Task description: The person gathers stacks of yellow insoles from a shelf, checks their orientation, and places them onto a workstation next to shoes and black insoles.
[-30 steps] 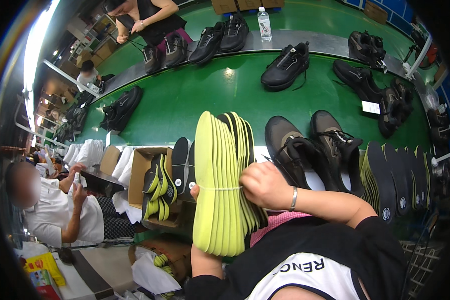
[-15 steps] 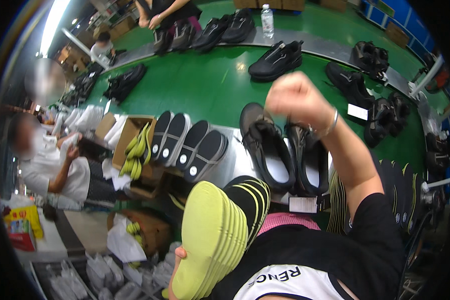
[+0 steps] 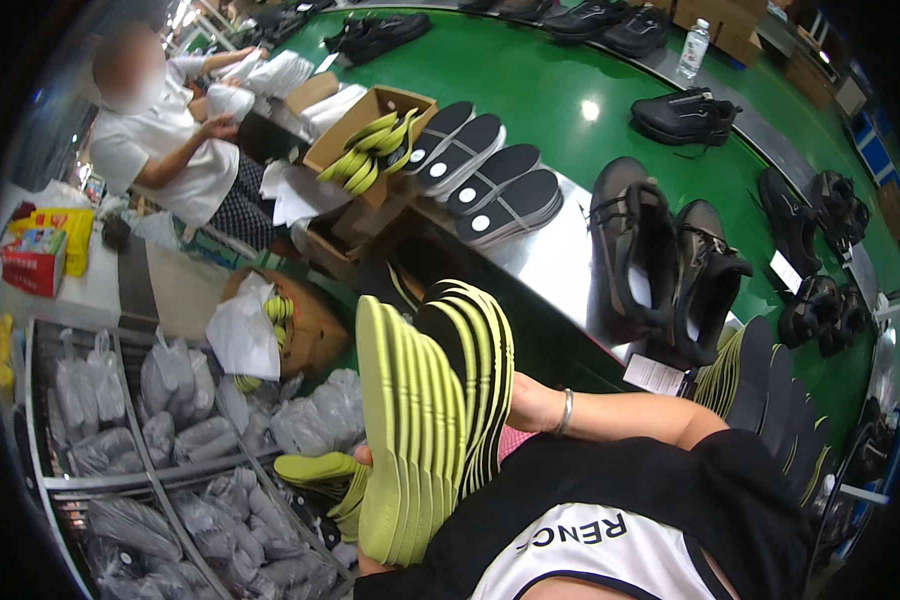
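A fanned stack of thin, curved insoles (image 3: 400,420) with rounded ends tilts upright between the two hands, its smooth lime foam and black faces layered into close ridges. The left grip (image 3: 364,457), mostly hidden, is closed on the stack's lower left side; the right grip (image 3: 535,405) meets its right edge, fingers out of sight, so I cannot tell how far it closes. Beyond is the glossy metal desk (image 3: 558,245), bearing laced shoes (image 3: 610,250).
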Demonstrator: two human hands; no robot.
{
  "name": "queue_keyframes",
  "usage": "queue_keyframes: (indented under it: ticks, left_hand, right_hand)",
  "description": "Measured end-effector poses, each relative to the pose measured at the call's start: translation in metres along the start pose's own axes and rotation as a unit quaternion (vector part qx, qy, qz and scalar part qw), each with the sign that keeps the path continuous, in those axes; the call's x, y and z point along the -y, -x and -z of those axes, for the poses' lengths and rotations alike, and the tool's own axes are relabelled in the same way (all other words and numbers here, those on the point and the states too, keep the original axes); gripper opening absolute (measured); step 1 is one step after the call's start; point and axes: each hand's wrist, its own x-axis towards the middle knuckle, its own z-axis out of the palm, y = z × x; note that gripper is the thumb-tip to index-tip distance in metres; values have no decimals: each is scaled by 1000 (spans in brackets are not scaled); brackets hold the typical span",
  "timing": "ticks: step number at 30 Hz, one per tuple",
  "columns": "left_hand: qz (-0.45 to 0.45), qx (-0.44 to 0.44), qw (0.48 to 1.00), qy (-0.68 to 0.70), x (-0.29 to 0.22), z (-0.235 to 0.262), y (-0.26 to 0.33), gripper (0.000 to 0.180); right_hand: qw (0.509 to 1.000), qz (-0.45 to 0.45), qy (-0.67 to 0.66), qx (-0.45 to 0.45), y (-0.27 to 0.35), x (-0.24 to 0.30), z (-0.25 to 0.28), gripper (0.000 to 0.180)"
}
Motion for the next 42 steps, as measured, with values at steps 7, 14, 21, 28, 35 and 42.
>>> queue_keyframes:
  ticks: [7, 14, 21, 28, 35, 42]
  left_hand:
    - [-15, -26, 999, 36, -38, 54, 51, 84]
    - [-25, -71, 991, 109, -57, 122, 120, 83]
    - [-50, -102, 981, 158, -68, 162, 174, 83]
    - [-77, -95, 975, 186, -74, 176, 193, 83]
    - [-39, -42, 982, 180, -84, 197, 216, 82]
    - [70, 6, 979, 192, -99, 190, 233, 84]
  right_hand:
    - [993, -73, 85, 34, -57, -72, -10, 32]
    - [970, -193, 144, 22, -104, -114, -65, 27]
    - [951, -280, 124, 42, -136, -180, -94, 23]
    - [932, -343, 112, 25, -148, -198, -106, 20]
    - [924, -374, 42, -71, -153, -173, -113, 18]
    - [935, -335, 1, -119, -157, -85, -162, 26]
